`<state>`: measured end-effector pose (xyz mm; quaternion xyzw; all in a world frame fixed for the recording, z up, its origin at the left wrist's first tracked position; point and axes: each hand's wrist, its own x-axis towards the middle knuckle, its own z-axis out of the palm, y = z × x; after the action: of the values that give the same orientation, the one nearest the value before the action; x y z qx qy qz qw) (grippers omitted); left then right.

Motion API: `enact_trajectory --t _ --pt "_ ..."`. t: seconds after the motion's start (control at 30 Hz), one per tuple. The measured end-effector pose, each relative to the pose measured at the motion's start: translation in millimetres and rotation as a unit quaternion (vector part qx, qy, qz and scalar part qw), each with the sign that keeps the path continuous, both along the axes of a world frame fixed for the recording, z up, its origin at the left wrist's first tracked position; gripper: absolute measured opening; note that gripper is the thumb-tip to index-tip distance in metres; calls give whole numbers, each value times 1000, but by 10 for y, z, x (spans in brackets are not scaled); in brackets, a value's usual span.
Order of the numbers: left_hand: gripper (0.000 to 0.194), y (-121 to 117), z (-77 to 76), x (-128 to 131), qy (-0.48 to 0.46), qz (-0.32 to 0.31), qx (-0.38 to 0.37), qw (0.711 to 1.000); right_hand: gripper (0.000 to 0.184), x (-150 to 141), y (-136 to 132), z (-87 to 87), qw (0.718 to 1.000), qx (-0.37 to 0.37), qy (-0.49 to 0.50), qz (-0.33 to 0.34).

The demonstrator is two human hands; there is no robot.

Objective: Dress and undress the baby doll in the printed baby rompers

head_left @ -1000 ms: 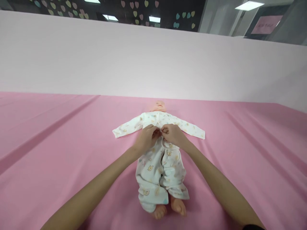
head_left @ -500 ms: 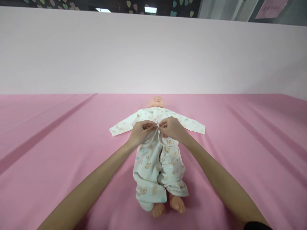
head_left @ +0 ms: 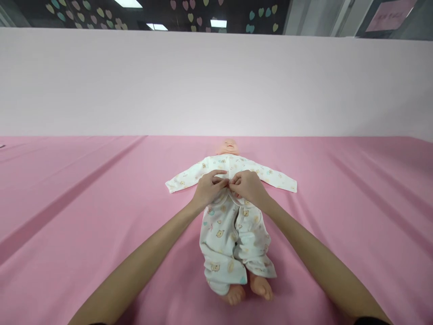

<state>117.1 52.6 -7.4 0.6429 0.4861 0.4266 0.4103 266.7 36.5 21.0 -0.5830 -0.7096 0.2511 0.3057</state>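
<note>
A baby doll (head_left: pixel 228 146) lies on its back on the pink sheet (head_left: pixel 67 216), head away from me, bare feet (head_left: pixel 248 291) towards me. It wears a white romper (head_left: pixel 233 234) printed with small bears, sleeves spread out to both sides. My left hand (head_left: pixel 209 188) and my right hand (head_left: pixel 248 186) meet at the chest of the doll. Each pinches one edge of the romper's front opening, fingertips almost touching. Below my hands the front of the romper gapes open down to the legs.
A pale pink wall panel (head_left: pixel 216 81) stands behind the sheet. Above it a dark wall carries paper hearts (head_left: pixel 189 5), and ceiling lights show. The pink sheet has long creases on the left and right.
My hands stay pinched together at the doll's chest. The view has shifted slightly, so the doll sits a little further right in the picture.
</note>
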Motion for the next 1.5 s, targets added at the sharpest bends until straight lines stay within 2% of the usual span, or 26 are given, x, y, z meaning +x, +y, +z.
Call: enact_trajectory --t 0.17,0.3,0.47,0.53,0.7,0.83,0.93,1.07,1.2,1.37,1.5 --pt "34 -50 32 36 -8 2 14 1000 12 1 20 -17 999 1 -34 -4" --pt "26 -74 -6 77 -33 -1 46 998 12 30 79 -66 998 -55 6 -5" --pt "25 -53 -109 112 -25 12 75 997 9 36 119 -126 991 -116 59 13" --pt "24 -47 -145 113 -14 25 86 996 9 24 116 -168 993 -105 50 12" --pt "18 -39 -230 92 10 12 80 997 7 -18 79 -315 999 6 -11 -42" --pt "19 -8 -293 106 15 22 100 995 9 -32 46 -436 997 39 -11 -66" --pt "24 -6 -295 132 2 40 83 996 13 -27 4 -489 996 63 -24 -55" --pt "34 -61 -280 132 -48 40 58 996 18 -25 -97 -494 997 56 -42 -28" --pt "37 -162 -294 99 -62 47 74 994 19 -46 -181 -504 997 59 2 -44" --pt "38 -288 -299 114 -58 61 107 991 18 -51 -122 -546 996 25 48 -73" --pt "36 -296 -318 140 -49 75 121 989 19 -45 -81 -538 994 12 70 -84"
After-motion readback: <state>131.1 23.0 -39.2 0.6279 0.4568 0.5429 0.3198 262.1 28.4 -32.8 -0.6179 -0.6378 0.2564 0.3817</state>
